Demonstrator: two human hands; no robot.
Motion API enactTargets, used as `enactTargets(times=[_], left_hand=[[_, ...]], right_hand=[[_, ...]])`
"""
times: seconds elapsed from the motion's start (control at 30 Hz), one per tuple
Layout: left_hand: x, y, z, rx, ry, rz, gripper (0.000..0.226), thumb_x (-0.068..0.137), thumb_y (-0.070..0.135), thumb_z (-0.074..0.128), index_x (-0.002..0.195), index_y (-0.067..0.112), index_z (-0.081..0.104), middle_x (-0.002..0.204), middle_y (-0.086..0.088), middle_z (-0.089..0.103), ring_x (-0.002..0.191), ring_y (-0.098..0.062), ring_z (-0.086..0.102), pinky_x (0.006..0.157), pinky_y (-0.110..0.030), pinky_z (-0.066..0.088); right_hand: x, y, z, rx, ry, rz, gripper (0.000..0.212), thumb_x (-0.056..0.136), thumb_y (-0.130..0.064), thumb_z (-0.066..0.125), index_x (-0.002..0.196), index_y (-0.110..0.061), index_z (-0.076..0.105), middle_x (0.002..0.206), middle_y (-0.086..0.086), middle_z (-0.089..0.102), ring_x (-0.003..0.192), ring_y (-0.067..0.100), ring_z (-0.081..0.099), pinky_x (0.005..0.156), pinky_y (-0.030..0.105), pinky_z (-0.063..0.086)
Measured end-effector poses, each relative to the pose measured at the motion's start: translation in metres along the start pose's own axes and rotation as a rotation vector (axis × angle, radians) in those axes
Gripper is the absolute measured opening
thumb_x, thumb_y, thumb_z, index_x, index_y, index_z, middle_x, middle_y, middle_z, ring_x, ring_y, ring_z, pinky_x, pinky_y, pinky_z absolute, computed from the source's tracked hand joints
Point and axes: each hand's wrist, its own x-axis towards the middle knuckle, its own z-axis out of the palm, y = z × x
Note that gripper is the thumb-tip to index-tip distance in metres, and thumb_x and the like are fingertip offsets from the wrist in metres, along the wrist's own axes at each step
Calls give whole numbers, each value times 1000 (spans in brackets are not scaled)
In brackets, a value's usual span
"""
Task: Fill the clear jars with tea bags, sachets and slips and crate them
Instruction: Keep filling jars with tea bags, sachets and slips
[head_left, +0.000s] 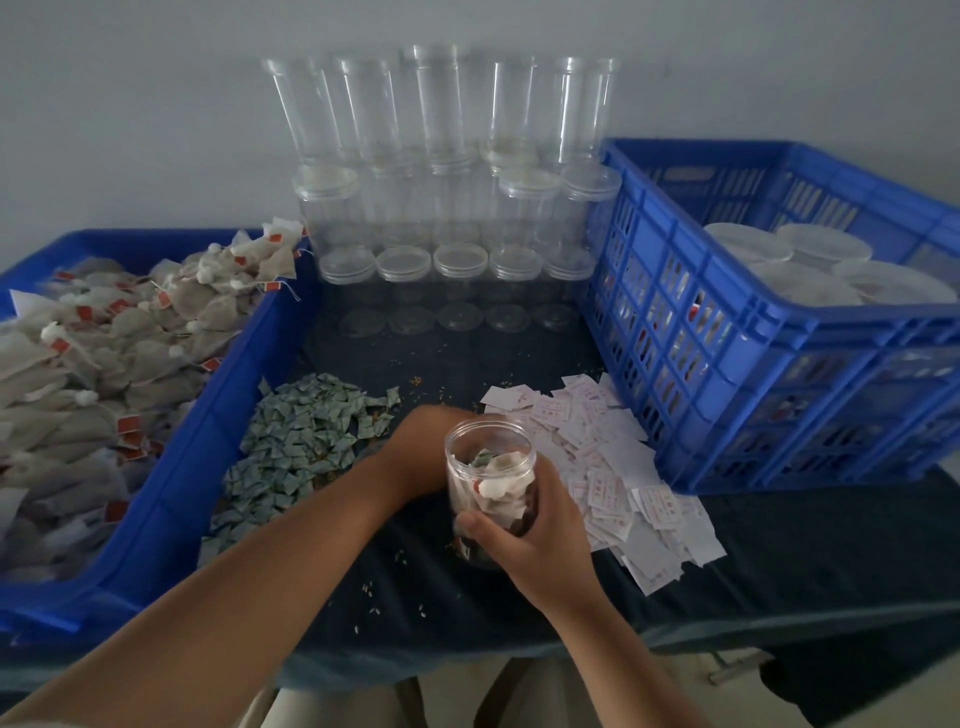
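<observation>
While the right hand (535, 525) clasps the open jar (491, 480), the left hand (423, 449), grip hidden behind it, reaches between sachets (296, 452) and slips (608, 467).

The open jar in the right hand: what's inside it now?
The jar holds white tea bags with a red tag and something green on top. The right hand covers its lower part, so the bottom contents are unclear.
</observation>
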Motion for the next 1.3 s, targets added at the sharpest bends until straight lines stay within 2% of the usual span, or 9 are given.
enactTargets(times=[0.1, 0.3, 0.4, 0.57, 0.7, 0.87, 1.1, 1.2, 1.3], left_hand=[[-4, 3, -4, -157, 165, -48, 45, 97, 56, 46, 117, 24, 70, 107, 6, 77, 97, -18, 72, 84, -35, 58], [1, 3, -32, -584, 508, -425, 15, 104, 40, 66, 100, 30, 77, 72, 13, 70, 58, -1, 63, 52, -19, 45], [-17, 3, -68, -683, 601, -257, 9, 101, 37, 71, 96, 40, 78, 80, 28, 71, 66, 7, 64, 57, -8, 43], [-52, 20, -91, -256, 613, 148, 9, 93, 29, 82, 102, 31, 85, 89, 30, 73, 85, 3, 70, 76, -13, 53], [-54, 28, -88, -32, 308, 201, 20, 102, 28, 71, 116, 37, 83, 105, 14, 80, 104, -3, 68, 94, -33, 51], [-55, 17, -97, -214, -238, 107, 42, 112, 19, 49, 139, 45, 68, 152, 21, 58, 130, 10, 51, 105, -11, 36], [-74, -7, -85, -394, 333, -248, 26, 106, 30, 62, 121, 48, 73, 117, 32, 70, 105, 10, 69, 89, -14, 54], [-85, -19, -52, -12, 6, -428, 48, 97, 66, 60, 128, 31, 68, 133, 12, 62, 135, -22, 57, 106, -38, 50], [-93, -18, -24, 78, -67, -478, 64, 88, 74, 67, 140, 36, 63, 154, 3, 52, 147, -24, 42, 118, -42, 36]], right_hand=[[0, -2, 0, 6, 2, -1, 67, 75, -73, 86, 132, -51, 56, 125, -24, 71, 116, 1, 69, 90, 17, 56], [0, 2, 1, -8, -12, 0, 61, 79, -65, 87, 130, -48, 56, 122, -21, 72, 113, 3, 70, 88, 15, 56], [2, 1, 1, -3, -11, -7, 60, 80, -62, 88, 129, -49, 57, 122, -21, 72, 112, 2, 71, 87, 13, 55], [2, 2, 0, -9, -17, -17, 61, 79, -62, 89, 129, -47, 57, 119, -19, 73, 108, 5, 72, 83, 14, 56], [1, 1, 1, -38, -21, -43, 60, 78, -62, 88, 128, -47, 57, 116, -21, 72, 105, 5, 72, 82, 15, 56], [-2, -3, 2, -93, -58, -93, 60, 76, -61, 89, 125, -55, 54, 117, -26, 71, 107, 1, 70, 82, 8, 51], [-1, -4, 1, -64, -52, -113, 68, 77, -59, 90, 132, -59, 51, 125, -29, 69, 115, -1, 69, 90, 9, 51], [-3, -3, 0, -46, -46, -109, 72, 76, -57, 92, 135, -56, 51, 128, -28, 68, 120, 0, 67, 94, 12, 53], [-4, -7, -1, -50, -31, -120, 72, 74, -60, 91, 133, -62, 49, 128, -30, 68, 120, -3, 66, 94, 12, 52]])
